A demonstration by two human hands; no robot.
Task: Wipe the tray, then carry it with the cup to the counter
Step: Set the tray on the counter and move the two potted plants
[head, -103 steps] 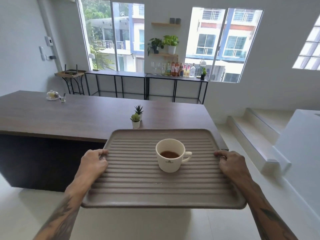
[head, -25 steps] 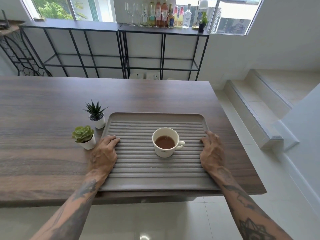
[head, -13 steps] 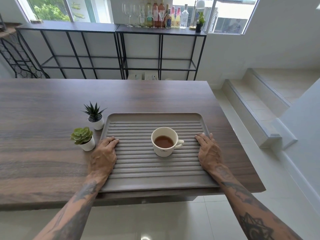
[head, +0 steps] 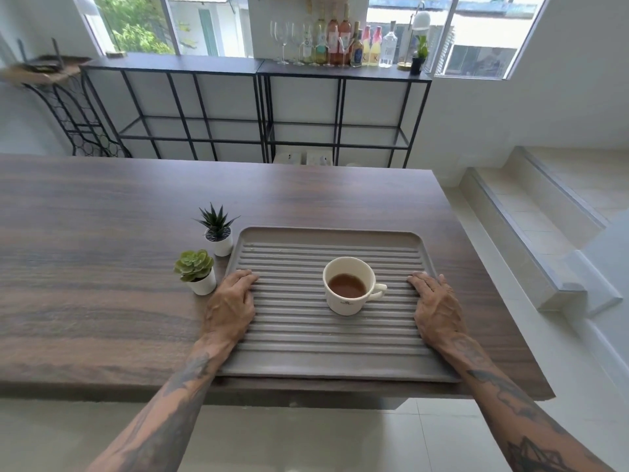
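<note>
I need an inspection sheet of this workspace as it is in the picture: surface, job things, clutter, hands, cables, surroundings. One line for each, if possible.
Surface: dark wooden counter; tray lies flat near its front right corner.
Job's things: grey ribbed tray; white cup upright on it, right of centre, brown drink inside, handle pointing right.
Clutter: two small potted succulents close beside the tray's left edge; a few crumbs on the tray.
Hands: left hand on the tray's left edge, right hand on its right edge, fingers flat.
Cables: nothing seen.
Surroundings: black metal shelving carrying bottles and glasses under windows; tiled steps to the right.
</note>
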